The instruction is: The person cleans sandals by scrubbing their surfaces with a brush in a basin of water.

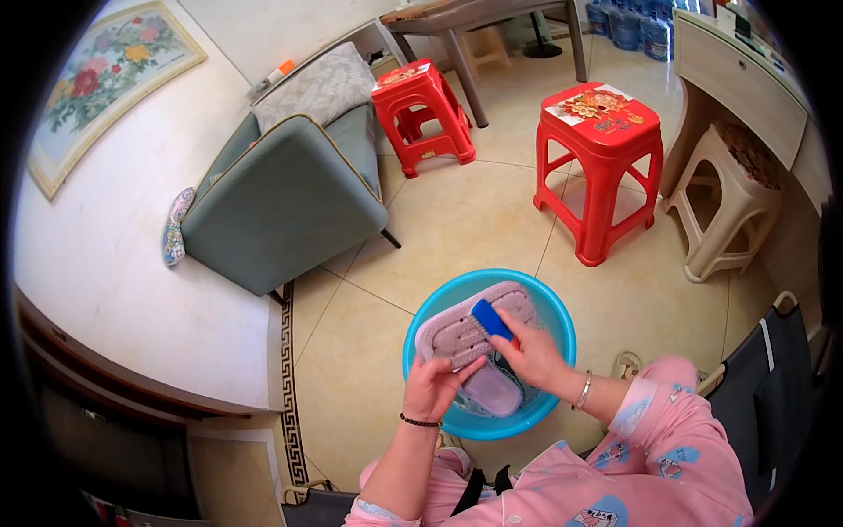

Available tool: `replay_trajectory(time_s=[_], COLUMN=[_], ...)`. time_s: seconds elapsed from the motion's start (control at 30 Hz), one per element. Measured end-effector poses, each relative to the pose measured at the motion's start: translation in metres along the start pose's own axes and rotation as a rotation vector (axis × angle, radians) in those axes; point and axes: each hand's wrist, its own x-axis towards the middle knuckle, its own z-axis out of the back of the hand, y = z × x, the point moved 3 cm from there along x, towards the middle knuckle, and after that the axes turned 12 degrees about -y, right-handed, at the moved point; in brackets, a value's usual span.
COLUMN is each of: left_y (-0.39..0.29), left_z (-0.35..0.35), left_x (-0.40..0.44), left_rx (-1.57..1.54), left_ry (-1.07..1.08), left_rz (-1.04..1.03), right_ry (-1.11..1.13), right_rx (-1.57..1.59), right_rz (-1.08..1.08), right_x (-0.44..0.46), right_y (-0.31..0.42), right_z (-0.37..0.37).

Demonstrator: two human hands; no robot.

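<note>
A pink-purple slipper (452, 338) is held over a blue basin (562, 325), its textured face turned up. My left hand (432, 386) grips the slipper's near edge, thumb on top. In my right hand (534, 353) is a blue scrubbing brush (492, 320), its bristles against the slipper's surface. A second slipper (493, 391) of the same colour lies lower in the basin, partly covered by the first slipper and my hands. Some water shows around it.
Two red plastic stools (599, 132) stand on the tiled floor ahead. A grey-green armchair (281, 211) is at the left, and a beige stool (727, 198) sits by a desk (742, 75) at the right. Beneath me is a dark folding chair (760, 395).
</note>
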Motion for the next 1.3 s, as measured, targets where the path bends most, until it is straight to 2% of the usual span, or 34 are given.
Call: replay_trajectory(time_s=[0.03, 0.1, 0.13, 0.2, 0.33, 0.43, 0.5, 0.63, 0.7, 0.77, 0.83, 0.87, 0.93, 0.97, 1.07, 1.2, 1.3], left_y=[0.001, 0.007, 0.007, 0.004, -0.004, -0.001, 0.001, 0.005, 0.011, 0.015, 0.016, 0.014, 0.01, 0.008, 0.007, 0.008, 0.005], left_z=[0.004, 0.011, 0.011, 0.008, 0.001, 0.007, 0.009, 0.008, 0.02, 0.02, 0.02, 0.017, 0.009, 0.008, 0.005, 0.006, 0.006], left_x=[0.0, -0.001, -0.001, -0.003, -0.006, -0.003, -0.002, -0.004, -0.001, -0.001, -0.001, -0.001, -0.002, -0.002, -0.002, -0.002, 0.0], left_rx=[-0.001, -0.038, -0.039, -0.363, -0.348, -0.254, -0.107, -0.182, -0.147, -0.114, -0.081, -0.149, -0.247, -0.246, -0.228, -0.231, -0.226], left_ry=[-0.003, 0.059, 0.058, 0.167, 0.241, 0.133, 0.227, 0.255, 0.045, -0.012, -0.069, -0.004, 0.119, 0.12, 0.173, 0.17, 0.186], left_rz=[-0.001, 0.071, 0.071, 0.227, 0.272, 0.296, 0.221, 0.252, 0.261, 0.242, 0.223, 0.222, 0.23, 0.232, 0.259, 0.271, 0.256], right_ry=[0.003, 0.223, 0.188, 0.208, 0.325, 0.339, 0.352, 0.401, 0.43, 0.46, 0.331, 0.331, 0.146, 0.144, 0.096, 0.032, 0.075], right_rx=[0.001, -0.106, -0.086, -0.062, -0.116, -0.118, -0.099, -0.15, -0.194, -0.238, -0.22, -0.221, -0.288, -0.288, -0.4, -0.436, -0.358], right_rz=[-0.001, 0.029, 0.119, 0.171, 0.259, 0.309, 0.322, 0.364, 0.37, 0.376, 0.269, 0.269, 0.237, 0.236, -0.071, -0.129, -0.059], right_x=[-0.001, -0.006, -0.007, -0.005, 0.004, 0.009, 0.011, 0.009, 0.006, 0.002, 0.003, 0.004, 0.013, 0.018, 0.034, 0.038, 0.027], right_y=[0.006, 0.021, 0.018, 0.015, 0.02, 0.016, 0.025, 0.028, 0.031, 0.031, 0.026, 0.024, 0.021, 0.021, 0.008, -0.005, 0.002], right_z=[0.001, 0.002, -0.001, -0.001, 0.011, 0.013, 0.018, 0.017, 0.016, 0.012, 0.01, 0.01, 0.017, 0.019, 0.029, 0.029, 0.023])
